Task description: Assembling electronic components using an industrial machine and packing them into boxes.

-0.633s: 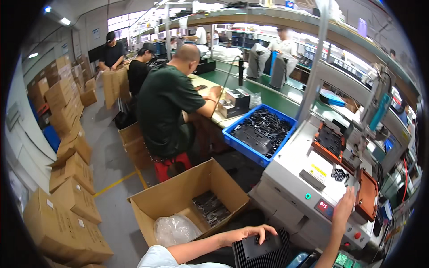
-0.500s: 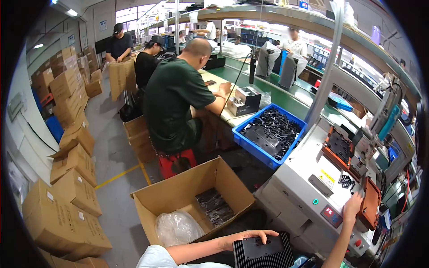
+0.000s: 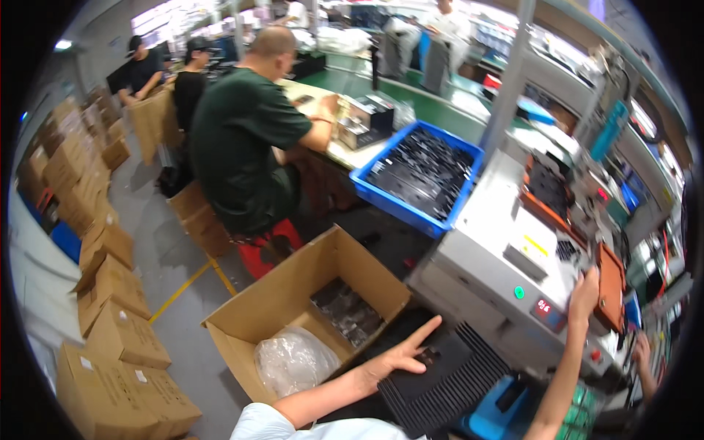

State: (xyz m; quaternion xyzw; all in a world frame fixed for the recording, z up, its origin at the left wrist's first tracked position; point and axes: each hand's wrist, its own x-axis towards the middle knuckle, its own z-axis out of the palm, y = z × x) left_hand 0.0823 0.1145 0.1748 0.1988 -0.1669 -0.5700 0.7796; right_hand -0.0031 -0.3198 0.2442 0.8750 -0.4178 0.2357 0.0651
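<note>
My left hand (image 3: pixel 389 361) has its thumb on the face of a black finned heat sink (image 3: pixel 440 374). The index finger reaches along the top edge, and the remaining fingers are mostly hidden. The heat sink is tilted, close to my body. On the white machine top, my right hand (image 3: pixel 584 295) is closed at the near left edge of an orange-brown fixture block (image 3: pixel 610 290); its fingertips are partly hidden. Small black parts (image 3: pixel 565 250) lie beside that block. Farther back, a second orange fixture (image 3: pixel 541 192) holds black pieces.
A blue crate (image 3: pixel 359 180) full of small black parts stands beyond the machine (image 3: pixel 469 253). An open carton (image 3: pixel 253 312) holds a clear bag and stacked dark pieces. One co-worker (image 3: pixel 242 139) sits ahead. A blue object (image 3: pixel 493 414) is below the heat sink; another person's hand (image 3: pixel 643 352) shows at right.
The heat sink has turned and tilted, and my left index finger has stretched out from its face. My right hand stays beside the orange-brown block. The whole view has shifted.
</note>
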